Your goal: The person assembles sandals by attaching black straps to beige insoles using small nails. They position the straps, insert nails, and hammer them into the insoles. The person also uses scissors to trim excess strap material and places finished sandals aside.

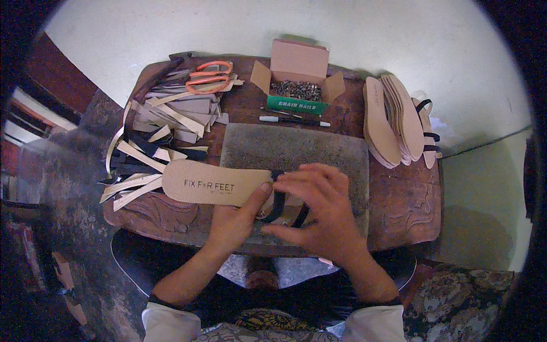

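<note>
My left hand [242, 219] grips a tan sandal sole [208, 183] near its middle, thumb on top and fingers underneath. The sole is held above a dark grey slab [245, 142], its printed end pointing left. A wide black strap [278, 199] crosses the sole just right of my left thumb. My right hand [322, 208] curves about this strap, fingertips at its far end and thumb by its near end. A second black strap [300, 216] sits farther right, partly covered by my right hand. That hand also hides the sole's right end.
On the carved wooden table [399, 222], an open green box of nails [296, 91] stands at the back, with a marker pen [293, 121] before it. Orange-handled scissors [208, 77] lie on cut strips [176, 117] at left, near black-and-cream straps [137, 159]. Stacked soles [399, 119] stand right.
</note>
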A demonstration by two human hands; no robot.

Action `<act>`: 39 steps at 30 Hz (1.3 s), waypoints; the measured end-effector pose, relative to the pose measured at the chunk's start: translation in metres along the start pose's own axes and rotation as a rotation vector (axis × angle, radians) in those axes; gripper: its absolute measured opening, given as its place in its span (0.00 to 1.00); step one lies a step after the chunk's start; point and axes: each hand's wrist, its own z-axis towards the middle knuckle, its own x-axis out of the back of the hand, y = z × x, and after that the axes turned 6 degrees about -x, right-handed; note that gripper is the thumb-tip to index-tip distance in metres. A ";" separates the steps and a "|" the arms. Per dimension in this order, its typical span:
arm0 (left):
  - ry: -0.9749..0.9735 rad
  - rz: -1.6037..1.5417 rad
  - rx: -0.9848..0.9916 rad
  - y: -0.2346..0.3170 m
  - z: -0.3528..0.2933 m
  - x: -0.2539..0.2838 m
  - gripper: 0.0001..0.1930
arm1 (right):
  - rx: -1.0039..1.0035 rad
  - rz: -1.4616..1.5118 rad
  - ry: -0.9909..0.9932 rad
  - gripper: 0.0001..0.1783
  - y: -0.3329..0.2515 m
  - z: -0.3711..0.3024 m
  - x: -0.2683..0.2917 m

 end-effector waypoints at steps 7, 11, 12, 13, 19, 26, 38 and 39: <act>-0.120 -0.052 -0.034 0.009 0.002 0.010 0.16 | -0.484 0.457 -0.256 0.16 0.017 0.009 0.025; -0.139 -0.011 -0.026 0.019 0.002 0.010 0.16 | -0.595 0.559 -0.330 0.11 0.024 0.009 0.020; -0.110 -0.017 -0.007 0.020 0.004 0.009 0.16 | -0.615 0.553 -0.321 0.11 0.028 0.009 0.019; -0.081 -0.023 0.012 0.022 0.006 0.009 0.16 | -0.634 0.547 -0.311 0.10 0.032 0.008 0.019; 0.017 -0.428 -0.103 0.006 0.033 0.038 0.15 | -0.711 0.616 -0.323 0.08 0.046 0.012 0.035; 0.055 -0.432 -0.160 0.016 0.036 0.045 0.12 | -0.740 0.874 -0.111 0.12 0.061 0.014 0.029; -0.153 0.101 -0.038 0.025 0.023 0.042 0.12 | -0.644 0.540 -0.163 0.11 0.091 0.006 0.065; -0.182 0.184 -0.018 0.026 0.020 0.041 0.12 | -0.654 0.520 -0.173 0.11 0.094 0.005 0.065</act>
